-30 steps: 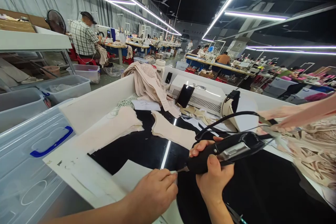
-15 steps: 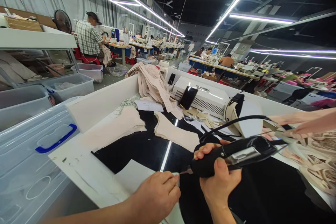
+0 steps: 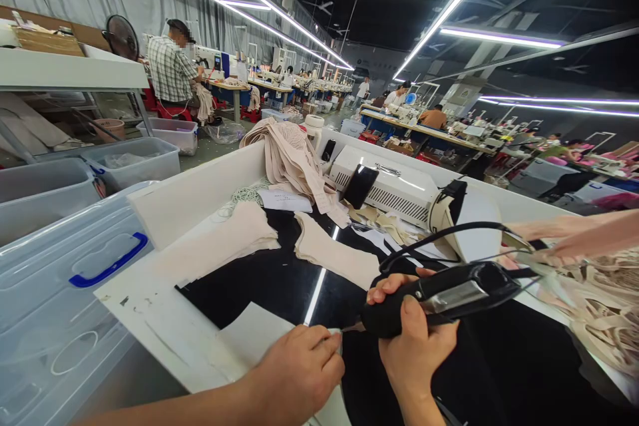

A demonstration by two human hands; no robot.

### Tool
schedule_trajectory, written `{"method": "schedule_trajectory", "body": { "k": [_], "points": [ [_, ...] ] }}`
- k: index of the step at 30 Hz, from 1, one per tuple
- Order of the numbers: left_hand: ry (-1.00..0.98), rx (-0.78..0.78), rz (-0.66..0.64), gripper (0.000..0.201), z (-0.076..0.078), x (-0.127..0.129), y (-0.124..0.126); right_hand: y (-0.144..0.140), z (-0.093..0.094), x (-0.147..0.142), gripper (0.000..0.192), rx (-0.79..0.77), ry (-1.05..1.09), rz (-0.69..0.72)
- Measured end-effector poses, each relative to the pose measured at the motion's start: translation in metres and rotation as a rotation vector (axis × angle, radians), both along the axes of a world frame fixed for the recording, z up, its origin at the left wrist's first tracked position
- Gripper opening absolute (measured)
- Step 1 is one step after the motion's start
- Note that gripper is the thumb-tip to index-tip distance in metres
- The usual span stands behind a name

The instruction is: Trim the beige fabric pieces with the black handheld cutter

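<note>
At table edge | right hand [image 3: 417, 346] grips cutter [image 3: 439, 296] | left hand [image 3: 299, 373] beside tip

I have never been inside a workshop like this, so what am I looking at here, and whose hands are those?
The picture comes from a camera worn on a person's head, looking forward and down, so the two bare hands at the bottom are that person's own. The right hand grips a black corded hand tool, its metal tip pointing left. The left hand pinches something small right at that tip; what it is cannot be made out. They work over a glossy black table top with beige fabric pieces and a white machine box on it. The arm at the right edge belongs to another person.
</note>
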State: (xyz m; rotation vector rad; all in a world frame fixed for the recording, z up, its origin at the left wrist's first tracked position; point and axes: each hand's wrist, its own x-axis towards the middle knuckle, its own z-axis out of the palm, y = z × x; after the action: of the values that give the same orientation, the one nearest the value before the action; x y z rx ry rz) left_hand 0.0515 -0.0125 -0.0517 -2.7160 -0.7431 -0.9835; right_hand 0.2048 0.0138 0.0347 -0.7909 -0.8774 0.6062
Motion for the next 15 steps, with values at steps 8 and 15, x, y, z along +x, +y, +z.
{"method": "schedule_trajectory", "body": {
  "k": [8,15],
  "points": [
    [-0.044,-0.008,0.005,0.017,-0.0051,0.0019,0.0013,0.0005,0.0013,-0.0052,0.036,0.016,0.014,0.008],
    [-0.075,-0.031,-0.010,0.018,-0.0095,0.0040,0.0027,0.0014,-0.0018,-0.0060,0.035,0.003,0.004,0.003]
  ]
}}
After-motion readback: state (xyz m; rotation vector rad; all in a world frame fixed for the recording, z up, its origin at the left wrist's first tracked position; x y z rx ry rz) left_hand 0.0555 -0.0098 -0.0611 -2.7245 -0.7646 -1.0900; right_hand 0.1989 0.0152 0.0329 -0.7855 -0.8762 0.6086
